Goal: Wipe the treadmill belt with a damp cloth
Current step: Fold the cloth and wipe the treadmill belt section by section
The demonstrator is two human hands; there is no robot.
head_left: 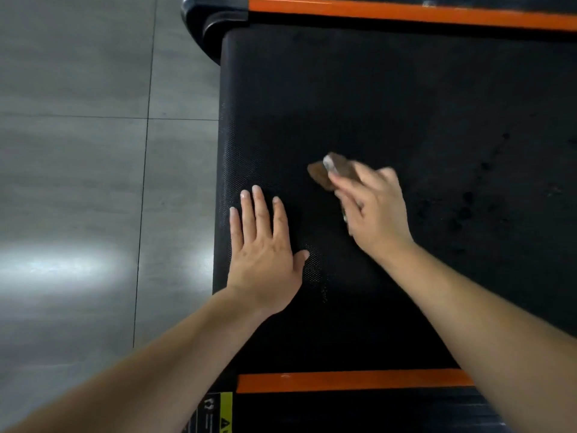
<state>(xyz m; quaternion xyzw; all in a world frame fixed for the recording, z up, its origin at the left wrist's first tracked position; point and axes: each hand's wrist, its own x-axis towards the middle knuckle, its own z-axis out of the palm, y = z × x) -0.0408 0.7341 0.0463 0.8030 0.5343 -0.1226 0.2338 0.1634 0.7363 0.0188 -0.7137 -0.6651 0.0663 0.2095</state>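
Observation:
The black textured treadmill belt (pixel 390 98) fills the middle and right of the head view. My right hand (pixel 373 210) grips a small brown cloth (pixel 331 170) and holds it against the belt near the centre; the hand and cloth are motion-blurred. Most of the cloth is hidden under my fingers. My left hand (pixel 265 248) lies flat on the belt near its left end, fingers straight and spread, a short way left of the cloth. Dark wet-looking spots (pixel 465 204) mark the belt to the right of my right hand.
Orange side rails run along the far edge (pixel 406 12) and the near edge (pixel 349 381) of the belt. A black end cap (pixel 212 23) sits at the far left corner. Grey floor tiles (pixel 78 182) lie left of the treadmill. A yellow warning label (pixel 224 410) shows on the near frame.

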